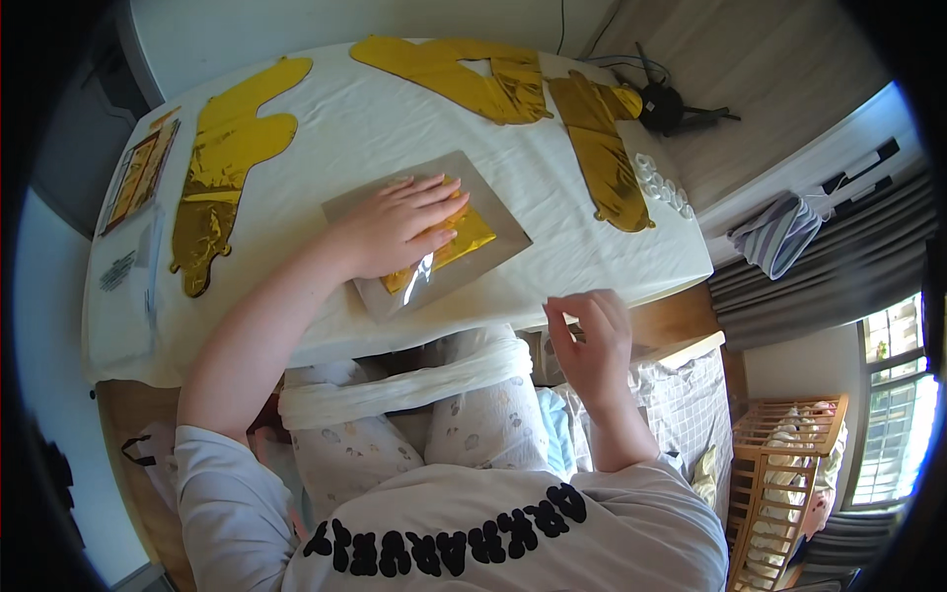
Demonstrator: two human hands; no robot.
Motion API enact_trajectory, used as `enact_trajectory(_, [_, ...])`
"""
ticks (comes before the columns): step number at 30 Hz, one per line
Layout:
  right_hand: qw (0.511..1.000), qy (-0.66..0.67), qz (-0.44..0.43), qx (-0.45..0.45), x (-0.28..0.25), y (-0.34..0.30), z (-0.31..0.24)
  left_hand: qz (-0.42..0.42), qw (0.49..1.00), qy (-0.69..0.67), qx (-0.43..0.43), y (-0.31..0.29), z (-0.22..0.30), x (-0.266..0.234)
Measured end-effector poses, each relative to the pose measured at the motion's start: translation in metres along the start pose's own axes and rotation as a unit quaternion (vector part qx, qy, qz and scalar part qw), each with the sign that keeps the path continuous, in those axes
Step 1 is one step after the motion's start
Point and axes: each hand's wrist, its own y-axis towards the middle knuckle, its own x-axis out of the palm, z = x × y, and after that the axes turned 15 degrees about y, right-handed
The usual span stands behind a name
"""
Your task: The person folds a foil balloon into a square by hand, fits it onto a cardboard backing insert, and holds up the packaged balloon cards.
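Note:
My left hand lies flat, fingers spread, on a folded piece of shiny gold foil. The foil rests on a flat grey square sheet, with glossy clear plastic by my palm. Just off the table's near edge, my right hand is raised with its fingers curled and the thumb close to the index finger. Anything between those fingertips is too small to make out. Flat gold foil balloons lie on the table: one at left, one at the far side and one at right.
A white cloth covers the table. Printed packets and clear plastic lie at its left edge, several small white rolls at its right. Beyond stands a black-legged object. A wooden crib is at lower right.

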Motion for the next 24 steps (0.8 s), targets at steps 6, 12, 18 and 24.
enact_trajectory(6, [0.998, -0.007, 0.062, -0.006, 0.014, 0.007, -0.003, 0.002, 1.000, -0.008, -0.005, -0.001, 0.002, 0.000])
enact_trajectory(12, [0.997, -0.024, 0.076, 0.015, 0.025, 0.006, -0.004, 0.004, 1.000, -0.008, -0.001, -0.001, 0.000, 0.002])
enact_trajectory(18, [0.991, -0.085, 0.099, 0.010, 0.044, 0.012, 0.009, 0.007, 1.000, -0.005, 0.008, -0.001, 0.000, 0.003])
enact_trajectory(24, [0.992, -0.061, 0.047, 0.097, 0.057, 0.026, 0.025, 0.019, 0.997, 0.077, 0.010, -0.004, 0.006, 0.005])
